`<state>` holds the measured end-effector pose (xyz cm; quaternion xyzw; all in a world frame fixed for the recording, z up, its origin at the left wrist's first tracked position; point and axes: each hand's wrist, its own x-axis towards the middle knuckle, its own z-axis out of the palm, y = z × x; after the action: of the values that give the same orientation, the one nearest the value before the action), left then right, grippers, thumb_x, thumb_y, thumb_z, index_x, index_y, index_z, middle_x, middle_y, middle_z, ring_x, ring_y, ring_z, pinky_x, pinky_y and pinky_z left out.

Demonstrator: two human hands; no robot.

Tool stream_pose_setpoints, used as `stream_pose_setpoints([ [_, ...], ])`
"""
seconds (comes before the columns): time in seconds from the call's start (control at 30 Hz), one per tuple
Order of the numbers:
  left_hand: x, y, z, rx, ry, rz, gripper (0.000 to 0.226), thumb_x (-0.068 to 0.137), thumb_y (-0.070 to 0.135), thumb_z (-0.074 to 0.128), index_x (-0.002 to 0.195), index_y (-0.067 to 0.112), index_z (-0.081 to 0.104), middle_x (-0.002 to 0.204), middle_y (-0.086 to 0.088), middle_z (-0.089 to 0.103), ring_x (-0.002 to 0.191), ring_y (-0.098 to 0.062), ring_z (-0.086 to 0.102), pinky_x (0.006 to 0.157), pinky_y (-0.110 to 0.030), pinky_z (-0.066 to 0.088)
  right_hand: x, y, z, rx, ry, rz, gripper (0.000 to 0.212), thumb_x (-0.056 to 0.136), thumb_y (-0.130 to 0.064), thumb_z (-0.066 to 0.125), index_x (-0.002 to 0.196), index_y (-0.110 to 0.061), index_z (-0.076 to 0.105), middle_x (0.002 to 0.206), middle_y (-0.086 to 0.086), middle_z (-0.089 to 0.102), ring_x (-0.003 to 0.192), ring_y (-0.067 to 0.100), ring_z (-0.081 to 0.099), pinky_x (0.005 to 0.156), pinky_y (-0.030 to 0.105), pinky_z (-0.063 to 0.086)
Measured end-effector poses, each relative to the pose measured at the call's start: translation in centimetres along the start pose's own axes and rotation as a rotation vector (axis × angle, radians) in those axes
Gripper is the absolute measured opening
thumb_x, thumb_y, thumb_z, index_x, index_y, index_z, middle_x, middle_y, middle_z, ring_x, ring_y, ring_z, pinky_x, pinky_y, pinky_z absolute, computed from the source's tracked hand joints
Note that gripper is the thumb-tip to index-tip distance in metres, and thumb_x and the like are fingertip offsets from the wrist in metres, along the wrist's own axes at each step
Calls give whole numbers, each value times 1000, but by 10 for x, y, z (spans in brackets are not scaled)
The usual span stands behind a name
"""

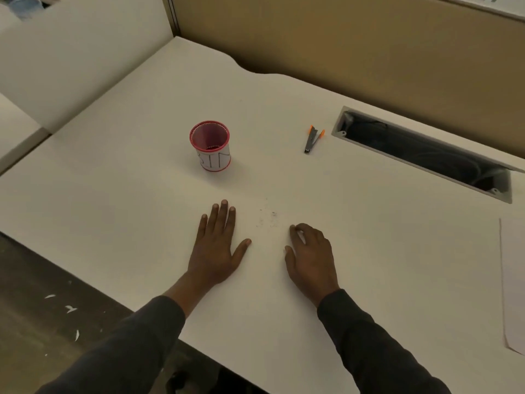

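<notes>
My left hand (217, 245) lies flat on the white desk (369, 237), palm down, fingers straight. My right hand (309, 255) rests on the desk to its right with fingers bent, fingertips touching the surface; nothing shows in its grip. Between and just beyond the hands lies a scatter of tiny dark specks (267, 217). A red-rimmed cylindrical cup (210, 146) with a white label stands upright further back. A small dark tool with orange tips (312, 139), opened in a V, lies to the cup's right.
A rectangular cable opening (426, 155) is cut into the desk at back right. A sheet of paper (514, 280) lies at the right edge. Tan partition walls (341, 52) run behind. The floor at the left shows white scraps (69, 308).
</notes>
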<state>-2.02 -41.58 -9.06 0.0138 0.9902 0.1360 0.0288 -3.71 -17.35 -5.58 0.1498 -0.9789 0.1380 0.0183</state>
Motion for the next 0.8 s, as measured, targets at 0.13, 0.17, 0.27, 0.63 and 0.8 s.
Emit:
stream_pose_setpoints([
  [0.13, 0, -2, 2, -3, -6, -3, 86, 101, 66, 19, 166, 14, -2, 174, -7, -14, 161, -24, -13, 132, -48, 3, 22, -17, 6, 16, -11, -59, 42, 94, -24, 54, 133, -7, 57, 132, 9, 57, 118, 27, 52, 96, 37, 46],
  [0.17, 0, -2, 2, -3, -5, 1, 86, 101, 66, 19, 166, 14, -2, 174, -7, -14, 161, -24, -13, 132, -48, 3, 29, -18, 7, 36, -10, -57, 40, 94, -22, 56, 131, -6, 59, 130, 10, 58, 117, 28, 54, 96, 37, 46],
  [0.27, 0, -2, 3, -6, 6, 6, 85, 101, 65, 21, 166, 13, 0, 174, -8, -11, 161, -24, -10, 132, -49, 6, 52, -16, 6, 113, 10, 12, 34, 93, -16, 58, 125, -3, 64, 121, 11, 61, 110, 28, 56, 90, 36, 51],
  [0.63, 0, -1, 6, -6, 14, 1, 85, 101, 64, 25, 166, 13, 3, 175, -8, -7, 162, -25, -7, 131, -51, 10, 66, -58, 9, 90, -103, -8, 33, 98, -6, 50, 131, -6, 58, 118, 9, 59, 103, 21, 56, 81, 18, 42],
  [0.8, 0, 0, 4, 14, 9, -4, 85, 102, 64, 22, 166, 12, 2, 174, -9, -9, 162, -26, -9, 131, -51, 9, 86, -34, 0, 161, -56, 31, 36, 95, 0, 52, 130, -2, 61, 113, 11, 62, 103, 26, 57, 88, 19, 38],
])
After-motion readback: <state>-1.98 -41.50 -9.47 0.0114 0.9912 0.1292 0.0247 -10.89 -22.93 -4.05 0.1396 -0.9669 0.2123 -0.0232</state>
